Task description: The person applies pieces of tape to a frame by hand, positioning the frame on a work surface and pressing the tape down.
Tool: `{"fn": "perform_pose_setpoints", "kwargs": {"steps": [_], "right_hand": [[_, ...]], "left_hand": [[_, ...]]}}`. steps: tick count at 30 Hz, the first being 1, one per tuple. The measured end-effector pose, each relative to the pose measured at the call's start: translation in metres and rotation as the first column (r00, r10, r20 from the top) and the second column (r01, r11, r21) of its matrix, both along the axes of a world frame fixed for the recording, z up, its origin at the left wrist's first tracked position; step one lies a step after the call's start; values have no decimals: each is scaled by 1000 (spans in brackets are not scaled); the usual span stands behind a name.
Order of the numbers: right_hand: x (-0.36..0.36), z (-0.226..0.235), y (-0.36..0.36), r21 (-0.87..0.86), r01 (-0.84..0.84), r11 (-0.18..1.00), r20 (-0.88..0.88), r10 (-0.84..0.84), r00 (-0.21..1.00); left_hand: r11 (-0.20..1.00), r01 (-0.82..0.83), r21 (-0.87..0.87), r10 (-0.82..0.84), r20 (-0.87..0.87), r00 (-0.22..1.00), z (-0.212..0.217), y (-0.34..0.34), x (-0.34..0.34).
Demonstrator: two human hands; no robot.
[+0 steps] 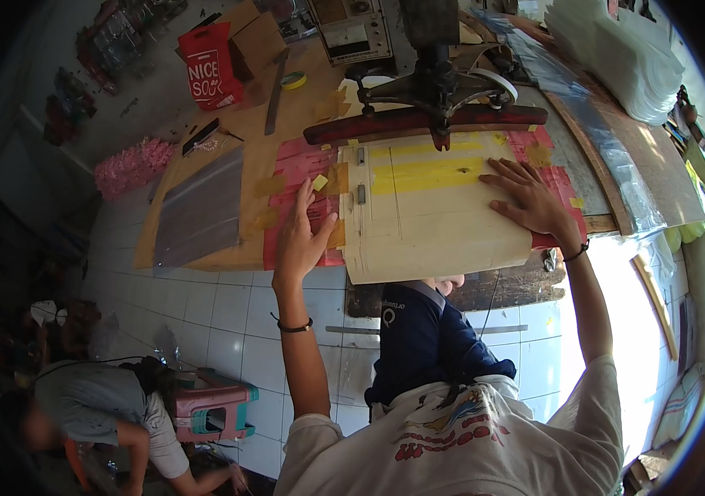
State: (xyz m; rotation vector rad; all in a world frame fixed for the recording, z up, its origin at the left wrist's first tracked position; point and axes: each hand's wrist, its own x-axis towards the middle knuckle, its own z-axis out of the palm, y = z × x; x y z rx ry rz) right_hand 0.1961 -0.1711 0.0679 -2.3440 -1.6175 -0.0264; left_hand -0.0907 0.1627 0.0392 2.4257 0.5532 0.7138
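Note:
My left hand (303,236) lies flat, fingers apart, on the red sheet (296,169) beside the left edge of a pale cream board (431,231). My right hand (530,198) presses flat on the board's right part, fingers spread toward a yellow taped strip (427,175). Both hands hold nothing. Above the board stands a dark metal press (435,78) with a long reddish bar (419,122) across the board's far edge. Small metal guides (361,174) sit along the board's left side.
A grey sheet (202,207) lies on the brown worktable (195,260) at left, near a red bag (208,66), a tape roll (292,80) and a pink bundle (131,165). Clear plastic sheets (617,157) lie right. Another person (96,413) crouches lower left by a stool (212,409).

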Motion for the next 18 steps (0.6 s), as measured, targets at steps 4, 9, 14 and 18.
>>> {"fn": "perform_pose_setpoints", "kwargs": {"steps": [4, 9, 14, 18], "right_hand": [[1, -2, 2, 6, 31, 1000, 4, -31, 1000], [-1, 1, 6, 16, 47, 999, -22, -46, 999], [-2, 3, 4, 29, 34, 999, -32, -34, 999], [-8, -4, 13, 43, 32, 999, -41, -30, 999]], "left_hand": [[1000, -8, 7, 8, -30, 1000, 1, 3, -1], [1000, 19, -10, -19, -24, 1000, 3, 12, 0], [1000, 8, -2, -8, -8, 1000, 7, 15, 2], [1000, -2, -15, 1, -39, 999, 2, 26, -6]]}}
